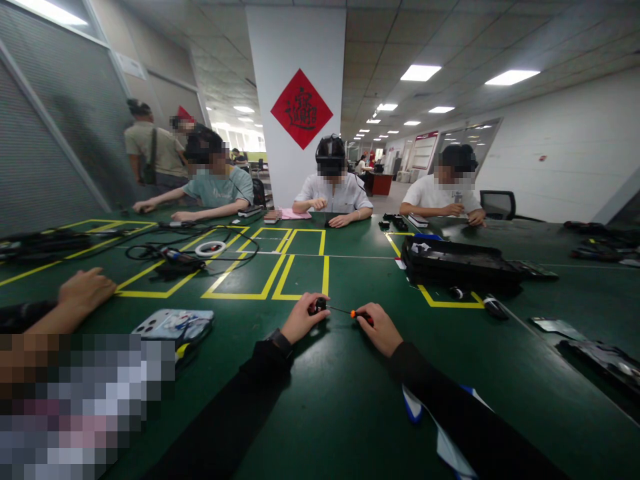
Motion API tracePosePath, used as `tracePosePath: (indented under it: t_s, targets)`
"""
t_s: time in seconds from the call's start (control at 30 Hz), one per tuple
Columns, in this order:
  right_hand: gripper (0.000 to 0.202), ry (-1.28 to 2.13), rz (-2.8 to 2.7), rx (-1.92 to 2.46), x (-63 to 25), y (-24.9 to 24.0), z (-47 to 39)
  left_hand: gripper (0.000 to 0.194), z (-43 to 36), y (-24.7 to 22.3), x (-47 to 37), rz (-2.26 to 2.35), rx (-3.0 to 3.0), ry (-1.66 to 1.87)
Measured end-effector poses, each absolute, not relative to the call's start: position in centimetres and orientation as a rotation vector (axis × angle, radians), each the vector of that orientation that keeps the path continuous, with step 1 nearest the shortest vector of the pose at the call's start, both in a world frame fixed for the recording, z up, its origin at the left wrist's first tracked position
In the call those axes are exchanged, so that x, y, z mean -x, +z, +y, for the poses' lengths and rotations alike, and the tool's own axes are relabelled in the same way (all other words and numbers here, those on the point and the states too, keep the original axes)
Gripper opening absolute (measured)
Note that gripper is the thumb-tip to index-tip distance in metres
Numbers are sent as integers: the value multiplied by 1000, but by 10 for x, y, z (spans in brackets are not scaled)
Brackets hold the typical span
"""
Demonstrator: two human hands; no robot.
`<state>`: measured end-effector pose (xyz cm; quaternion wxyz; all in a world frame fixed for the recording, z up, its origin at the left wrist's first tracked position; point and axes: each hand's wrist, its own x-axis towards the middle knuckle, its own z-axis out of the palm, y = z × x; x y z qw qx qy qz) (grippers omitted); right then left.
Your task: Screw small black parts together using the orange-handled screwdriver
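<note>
Near the centre of the head view, my left hand [303, 318] grips a small black part [320, 305] between thumb and fingers. To its right, my right hand [380, 328] is closed round a screwdriver [354, 314] with an orange and black handle. The thin shaft points left, its tip at or close to the black part; exact contact is too small to tell. Both hands are low over the green table [320, 387]. Under and beside my right sleeve lies a blue and white item [413, 405], partly hidden.
A phone [173, 325] and another person's arm [83, 297] are at left. Cables and a white coil [210, 249] lie beyond. A black tray-like case [457, 261] stands at right, with small black parts near it. Several people sit across the table.
</note>
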<state>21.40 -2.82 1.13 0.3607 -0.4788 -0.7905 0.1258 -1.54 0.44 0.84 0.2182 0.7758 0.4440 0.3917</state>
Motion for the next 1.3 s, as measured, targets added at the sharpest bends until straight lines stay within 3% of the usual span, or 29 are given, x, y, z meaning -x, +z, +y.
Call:
tracePosePath:
  t_s: [1.3]
  targets:
    - [20, 362, -2062, 1245, -213, 12, -29, 34, 3, 10, 15, 1231, -2139, 1081]
